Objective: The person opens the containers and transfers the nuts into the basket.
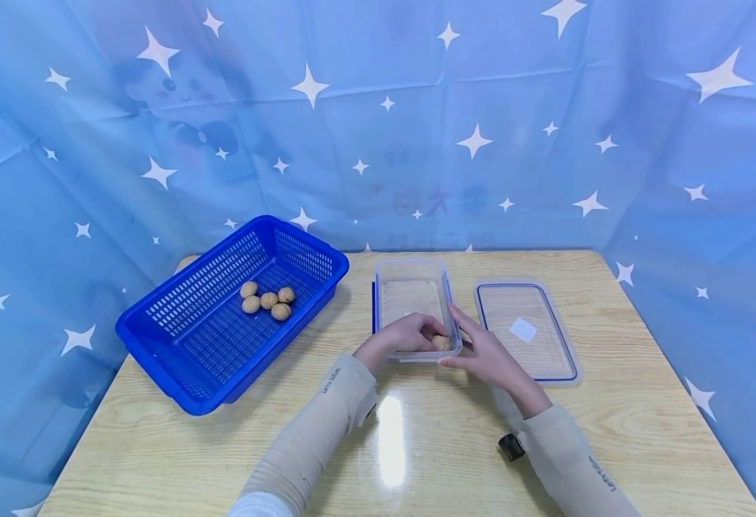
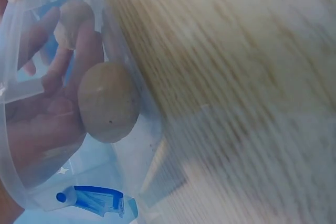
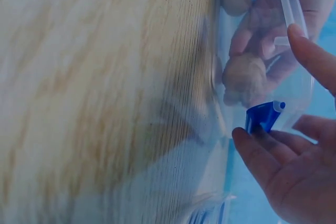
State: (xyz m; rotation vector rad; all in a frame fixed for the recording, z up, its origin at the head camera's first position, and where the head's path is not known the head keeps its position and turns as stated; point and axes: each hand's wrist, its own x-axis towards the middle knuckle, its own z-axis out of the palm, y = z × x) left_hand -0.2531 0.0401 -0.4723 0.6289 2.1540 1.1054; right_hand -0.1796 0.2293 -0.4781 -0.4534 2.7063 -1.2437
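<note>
A clear plastic container [image 1: 411, 268] stands on the table with its top off. My left hand [image 1: 405, 333] reaches down inside it at the near end, and its fingers close round a walnut [image 3: 244, 77]. Through the container wall, two walnuts show in the left wrist view: one between the fingertips, the other walnut [image 2: 108, 102] near the bottom beside the hand. My right hand [image 1: 490, 355] grips the container's near right corner from outside, thumb at the front rim, fingers along the right side by a blue clip [image 3: 262, 115].
At the left stands a blue slotted basket [image 1: 158, 359] with several walnuts [image 1: 268, 300] in it. Right of the container lies a clear lid [image 1: 526, 362] with a blue seal and a white label. Behind the wooden table [image 1: 442, 438] hangs a blue star-patterned cloth [image 1: 378, 129].
</note>
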